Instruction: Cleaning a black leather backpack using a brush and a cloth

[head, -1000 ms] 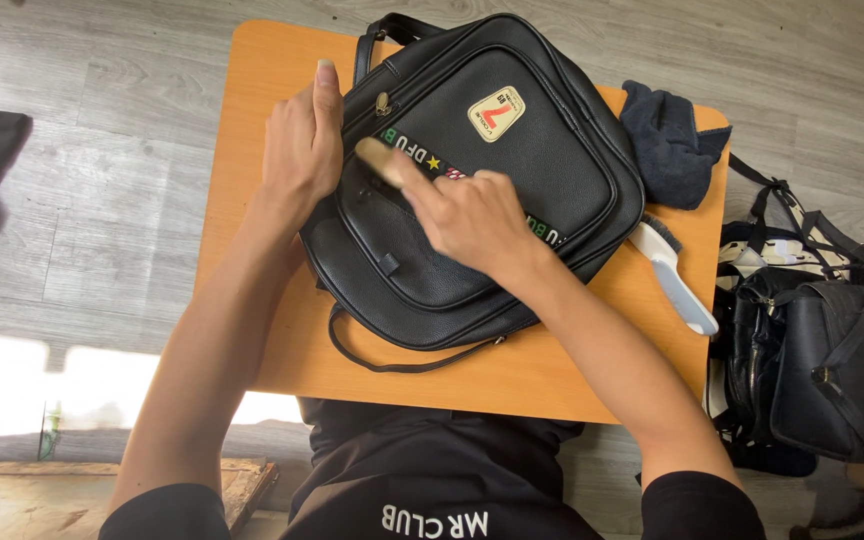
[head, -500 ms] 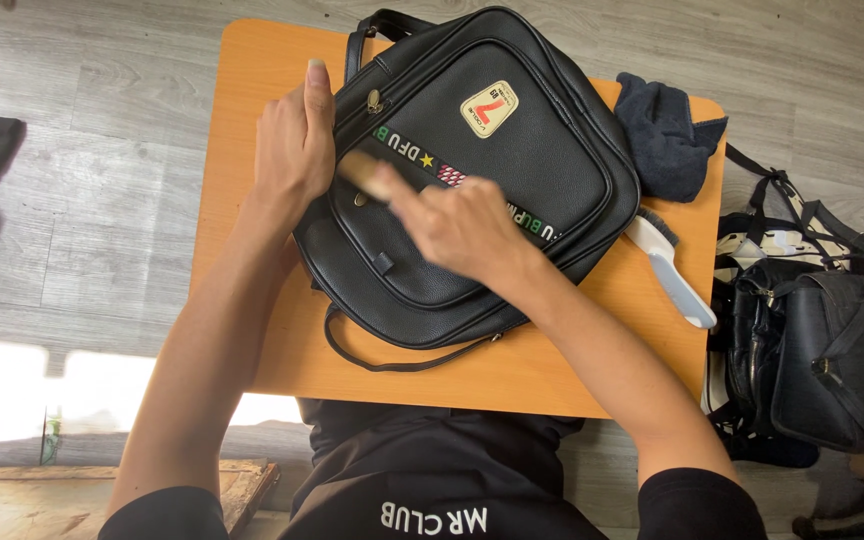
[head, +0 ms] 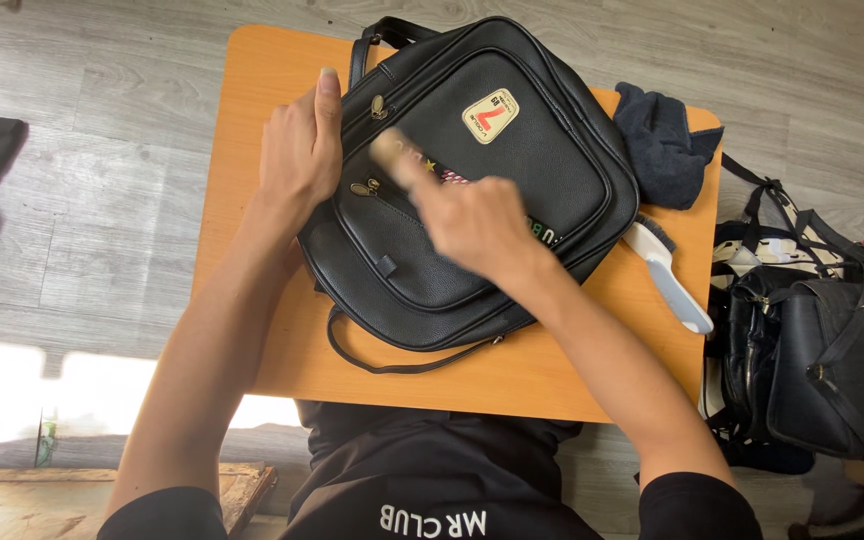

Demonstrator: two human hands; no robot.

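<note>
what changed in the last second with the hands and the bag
The right hand slid its extended finger across the black bag, first toward the left hand, then back up onto the coloured strip; it is motion-blurred. Nothing was taken hold of or let go. The left hand stays flat on the bag's left edge; the brush, dark cloth and table kept their places.
</note>
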